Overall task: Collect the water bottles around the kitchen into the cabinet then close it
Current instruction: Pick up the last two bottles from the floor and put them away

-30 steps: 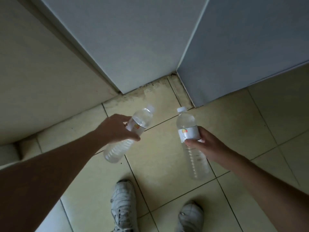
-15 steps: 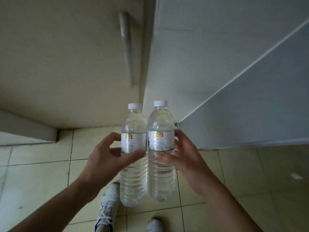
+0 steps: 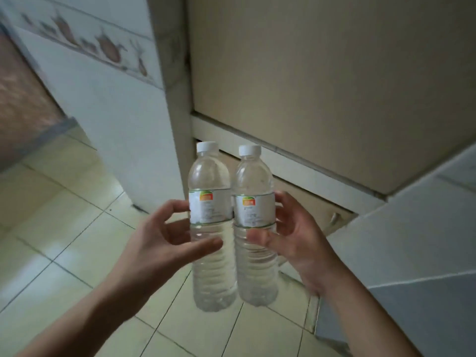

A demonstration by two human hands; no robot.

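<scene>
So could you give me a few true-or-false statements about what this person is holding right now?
1. Each hand holds one bottle. True: left hand holds the left bottle, right hand holds the right bottle.
2. The bottles are uncapped. False: both have white caps.
3. The bottles are held upright, side by side. True.
4. The bottles stand on the floor. False: they are held above it.

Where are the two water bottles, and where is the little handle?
Left bottle [image 3: 211,210]: head view, on its label.
Right bottle [image 3: 253,211]: head view, on its label.
Handle [image 3: 334,218]: head view, on its metal middle, low on the cabinet.
</scene>
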